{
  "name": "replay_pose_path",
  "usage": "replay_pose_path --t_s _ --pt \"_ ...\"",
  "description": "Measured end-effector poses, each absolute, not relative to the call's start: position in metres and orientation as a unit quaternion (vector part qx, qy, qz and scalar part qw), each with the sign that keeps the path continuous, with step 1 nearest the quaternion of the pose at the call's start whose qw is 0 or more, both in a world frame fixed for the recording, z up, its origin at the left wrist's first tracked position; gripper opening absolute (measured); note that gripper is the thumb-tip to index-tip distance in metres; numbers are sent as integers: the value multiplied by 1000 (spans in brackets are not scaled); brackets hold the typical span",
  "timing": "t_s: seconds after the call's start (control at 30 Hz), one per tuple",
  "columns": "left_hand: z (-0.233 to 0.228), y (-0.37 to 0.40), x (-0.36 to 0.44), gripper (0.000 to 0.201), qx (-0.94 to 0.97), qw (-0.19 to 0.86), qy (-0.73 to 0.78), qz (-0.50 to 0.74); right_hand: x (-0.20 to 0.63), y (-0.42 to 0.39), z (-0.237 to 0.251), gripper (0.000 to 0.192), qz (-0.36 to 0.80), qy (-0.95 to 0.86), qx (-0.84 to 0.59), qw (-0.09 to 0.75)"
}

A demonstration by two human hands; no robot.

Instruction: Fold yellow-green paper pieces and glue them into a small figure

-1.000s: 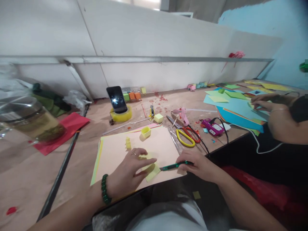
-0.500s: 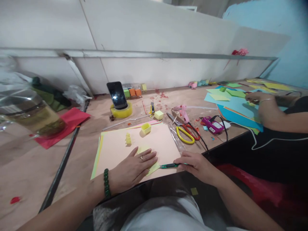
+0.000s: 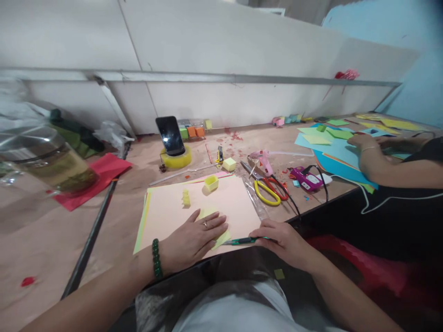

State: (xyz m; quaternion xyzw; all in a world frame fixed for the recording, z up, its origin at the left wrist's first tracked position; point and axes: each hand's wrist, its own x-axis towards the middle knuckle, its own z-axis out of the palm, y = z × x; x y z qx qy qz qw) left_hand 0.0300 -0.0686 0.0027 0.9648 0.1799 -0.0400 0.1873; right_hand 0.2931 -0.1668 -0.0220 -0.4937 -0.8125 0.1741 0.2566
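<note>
My left hand (image 3: 195,237) lies flat, fingers stretched out, on a small yellow piece of paper (image 3: 222,239), covering most of it. Under that is a stack of large sheets, a pale peach sheet (image 3: 166,226) on top. My right hand (image 3: 278,242) is closed around a green and black utility knife (image 3: 242,241); its blade points left and reaches the yellow paper's lower edge. On the stack beyond my hands stand an open yellow paper box (image 3: 211,183) and a small notched yellow paper piece (image 3: 186,198).
Right of the stack lie scissors (image 3: 266,192), a pink glue gun (image 3: 265,162) and a purple power socket (image 3: 306,179). Behind are a yellow cube (image 3: 229,164) and a phone (image 3: 169,136) on a tape roll (image 3: 176,157). A glass jar (image 3: 51,161) stands left. Another person's hand (image 3: 362,142) works far right.
The knife has shifted slightly left along the yellow paper's lower edge. My left hand stays pressed in place. The other person's hand has moved a little to the left.
</note>
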Motion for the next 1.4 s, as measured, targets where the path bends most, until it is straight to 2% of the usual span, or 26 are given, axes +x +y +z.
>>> replay_pose_path --t_s 0.33,0.53,0.6,0.7,0.8,0.87,0.93,1.0,1.07,1.17,1.2,1.23,1.3,1.4 --pt "8 -68 28 47 957 224 180 -46 286 -171 -22 35 183 -813 -490 256" --pt "11 -69 27 47 950 249 185 -38 285 -179 -4 33 272 -834 -401 264" --pt "12 -70 26 44 948 270 169 -16 293 -176 -1 31 227 -806 -449 310" --pt "12 -71 24 43 934 324 146 37 315 -162 -7 28 79 -737 -566 360" --pt "8 -67 23 48 924 304 213 97 339 -139 -22 27 -46 -710 -636 299" --pt "3 -64 23 51 924 248 274 101 347 -127 -30 25 -105 -708 -654 247" --pt "-1 -62 24 47 925 214 302 88 343 -122 -33 23 -144 -709 -650 233" --pt "-3 -63 26 38 925 213 300 93 323 -125 -29 23 -148 -730 -616 256" --pt "-4 -64 28 31 919 229 300 117 292 -134 -24 24 -88 -800 -523 280" --pt "-3 -66 31 38 900 239 333 150 244 -150 -18 47 -23 -894 -362 262" --pt "-2 -67 32 44 895 235 345 158 233 -154 -18 39 -17 -914 -314 257" --pt "-1 -67 33 51 892 231 355 160 224 -157 -18 23 -25 -921 -290 259" --pt "1 -67 33 55 888 225 371 151 215 -161 -20 16 -19 -924 -270 271" --pt "5 -69 33 35 883 224 395 120 212 -168 -25 16 10 -931 -252 264"
